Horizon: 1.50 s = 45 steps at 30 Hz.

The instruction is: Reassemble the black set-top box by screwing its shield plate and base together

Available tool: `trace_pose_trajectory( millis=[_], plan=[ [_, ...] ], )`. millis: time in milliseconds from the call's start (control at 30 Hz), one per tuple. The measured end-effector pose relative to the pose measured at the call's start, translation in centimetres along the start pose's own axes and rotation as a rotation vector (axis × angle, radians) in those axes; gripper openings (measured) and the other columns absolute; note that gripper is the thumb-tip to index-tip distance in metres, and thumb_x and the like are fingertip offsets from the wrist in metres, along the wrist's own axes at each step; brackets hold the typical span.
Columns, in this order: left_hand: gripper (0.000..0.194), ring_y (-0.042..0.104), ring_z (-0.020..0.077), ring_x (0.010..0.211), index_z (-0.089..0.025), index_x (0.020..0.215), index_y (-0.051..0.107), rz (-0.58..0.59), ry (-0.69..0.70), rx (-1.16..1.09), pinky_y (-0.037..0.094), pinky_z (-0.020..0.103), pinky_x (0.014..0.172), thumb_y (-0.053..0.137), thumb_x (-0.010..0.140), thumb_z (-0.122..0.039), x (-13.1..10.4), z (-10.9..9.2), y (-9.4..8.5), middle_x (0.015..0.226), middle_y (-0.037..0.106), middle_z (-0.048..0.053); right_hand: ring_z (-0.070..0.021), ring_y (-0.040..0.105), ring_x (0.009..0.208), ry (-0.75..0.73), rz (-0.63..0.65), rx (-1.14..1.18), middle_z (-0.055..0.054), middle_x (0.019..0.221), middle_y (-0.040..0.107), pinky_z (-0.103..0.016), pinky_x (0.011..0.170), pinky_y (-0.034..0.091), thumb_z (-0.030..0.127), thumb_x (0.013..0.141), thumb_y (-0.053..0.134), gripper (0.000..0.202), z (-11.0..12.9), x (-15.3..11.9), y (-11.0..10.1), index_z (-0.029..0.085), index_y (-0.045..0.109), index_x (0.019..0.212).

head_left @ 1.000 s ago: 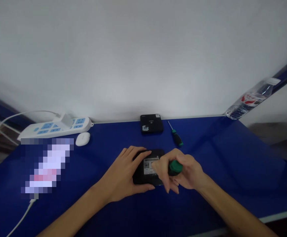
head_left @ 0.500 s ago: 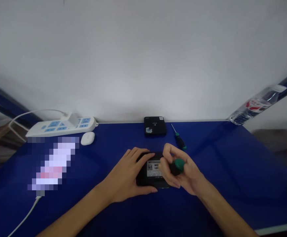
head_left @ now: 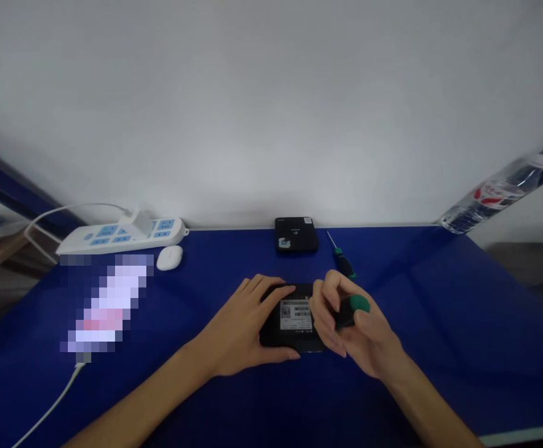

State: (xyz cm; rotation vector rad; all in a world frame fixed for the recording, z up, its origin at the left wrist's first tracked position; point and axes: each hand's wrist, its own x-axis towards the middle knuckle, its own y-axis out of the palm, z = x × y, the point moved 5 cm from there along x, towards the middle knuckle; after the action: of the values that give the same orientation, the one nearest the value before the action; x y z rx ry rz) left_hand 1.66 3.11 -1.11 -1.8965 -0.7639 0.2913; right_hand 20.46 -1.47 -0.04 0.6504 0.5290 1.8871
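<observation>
A flat black box [head_left: 271, 338] with a white printed label lies on the blue table, label side up. My left hand [head_left: 243, 330] grips its left side, thumb along the near edge and fingers over the far edge. In my right hand [head_left: 346, 323], curled fingers hold a screwdriver [head_left: 359, 303] by its black handle with a green end. That handle tilts to the right above the box's right end. The screwdriver's shaft and tip are hidden behind the fingers, so I cannot tell whether the tip touches the box.
By the wall lie another black box [head_left: 296, 235] and a second screwdriver [head_left: 343, 260]. At left are a white power strip [head_left: 113, 239] with a plugged-in charger, a white earbud case [head_left: 169, 257] and a blurred-out phone [head_left: 113, 298] on a cable. A water bottle [head_left: 495, 196] stands far right.
My right hand has shifted slightly right, and the screwdriver's handle leans further to the right. My left hand keeps its hold on the box. The whole view has shifted a little.
</observation>
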Motion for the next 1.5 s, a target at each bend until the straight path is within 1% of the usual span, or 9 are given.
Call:
trace_pose_trajectory(
  millis=[167, 233, 600, 733, 867, 1100, 1233, 1367, 1500],
  plan=[
    [0.093, 0.060, 0.0424, 0.137, -0.029, 0.161, 0.052, 0.020, -0.002, -0.002, 0.046, 0.069, 0.117, 0.078, 0.087, -0.079, -0.06, -0.16, 0.06, 0.155, 0.061, 0.017, -0.0144, 0.043, 0.058, 0.025, 0.055, -0.093, 0.000, 0.071, 0.053, -0.029, 0.057, 0.035, 0.073, 0.103, 0.065, 0.057, 0.49, 0.05, 0.42, 0.017, 0.069, 0.093],
    [0.093, 0.059, 0.0420, 0.138, -0.029, 0.161, 0.051, 0.018, 0.000, 0.002, 0.046, 0.067, 0.117, 0.077, 0.087, -0.079, -0.05, -0.21, 0.00, 0.156, 0.060, 0.017, -0.0175, 0.048, 0.062, 0.020, 0.059, -0.119, -0.003, 0.069, 0.053, -0.031, 0.057, 0.036, 0.068, 0.111, 0.052, 0.062, 0.59, 0.11, 0.53, 0.015, 0.073, 0.087],
    [0.093, 0.059, 0.0425, 0.138, -0.029, 0.162, 0.052, 0.019, -0.004, -0.002, 0.046, 0.068, 0.116, 0.077, 0.087, -0.080, -0.03, -0.18, -0.07, 0.156, 0.060, 0.017, -0.0103, 0.045, 0.055, 0.031, 0.032, 0.035, 0.002, 0.084, 0.060, -0.024, 0.053, 0.039, 0.045, 0.089, 0.094, 0.048, -0.12, -0.11, 0.13, 0.024, 0.053, 0.098],
    [0.091, 0.059, 0.0425, 0.138, -0.030, 0.161, 0.053, 0.011, 0.000, 0.000, 0.046, 0.067, 0.117, 0.078, 0.088, -0.078, 0.02, -0.17, -0.11, 0.156, 0.061, 0.016, -0.0108, 0.046, 0.059, 0.008, 0.017, 0.026, -0.003, 0.093, 0.056, -0.028, 0.056, 0.039, 0.061, 0.102, 0.075, 0.043, 0.37, 0.05, 0.30, 0.018, 0.067, 0.102],
    [0.087, 0.061, 0.0419, 0.135, -0.030, 0.157, 0.057, 0.003, 0.013, -0.011, 0.049, 0.066, 0.114, 0.078, 0.087, -0.078, 0.11, -0.26, -0.17, 0.154, 0.062, 0.015, -0.0133, 0.052, 0.067, 0.034, 0.006, -0.056, -0.009, 0.108, 0.056, -0.031, 0.061, 0.040, 0.055, 0.108, 0.065, 0.046, 0.60, 0.01, 0.35, 0.013, 0.077, 0.095],
    [0.090, 0.059, 0.0429, 0.138, -0.028, 0.160, 0.054, 0.034, -0.007, 0.011, 0.048, 0.068, 0.114, 0.075, 0.089, -0.080, 0.09, -0.22, -0.11, 0.157, 0.060, 0.017, -0.0148, 0.058, 0.066, 0.023, 0.016, 0.020, -0.004, 0.096, 0.066, -0.028, 0.061, 0.046, 0.045, 0.098, 0.085, 0.034, 0.32, -0.03, 0.28, 0.022, 0.060, 0.103],
    [0.091, 0.059, 0.0430, 0.138, -0.028, 0.161, 0.053, 0.017, 0.001, 0.011, 0.048, 0.068, 0.115, 0.076, 0.088, -0.079, 0.08, -0.23, -0.10, 0.157, 0.060, 0.017, -0.0112, 0.043, 0.052, 0.005, 0.023, 0.002, 0.004, 0.074, 0.062, -0.026, 0.055, 0.037, 0.045, 0.096, 0.088, 0.043, 0.37, 0.05, 0.47, 0.025, 0.051, 0.101],
    [0.091, 0.060, 0.0430, 0.137, -0.028, 0.162, 0.053, 0.010, 0.009, 0.013, 0.048, 0.067, 0.115, 0.077, 0.089, -0.078, 0.07, -0.23, -0.04, 0.157, 0.061, 0.017, -0.0141, 0.042, 0.059, 0.025, 0.005, 0.036, 0.002, 0.075, 0.058, -0.029, 0.061, 0.038, 0.061, 0.099, 0.079, 0.050, 0.56, 0.13, 0.56, 0.025, 0.046, 0.092],
    [0.090, 0.060, 0.0429, 0.136, -0.029, 0.161, 0.053, 0.002, 0.009, 0.013, 0.049, 0.067, 0.114, 0.077, 0.088, -0.077, 0.04, -0.24, -0.07, 0.156, 0.061, 0.017, -0.0173, 0.048, 0.066, 0.040, -0.009, 0.040, -0.003, 0.083, 0.062, -0.031, 0.063, 0.041, 0.051, 0.100, 0.078, 0.042, 0.70, 0.12, 0.49, 0.025, 0.047, 0.089]
  ],
)
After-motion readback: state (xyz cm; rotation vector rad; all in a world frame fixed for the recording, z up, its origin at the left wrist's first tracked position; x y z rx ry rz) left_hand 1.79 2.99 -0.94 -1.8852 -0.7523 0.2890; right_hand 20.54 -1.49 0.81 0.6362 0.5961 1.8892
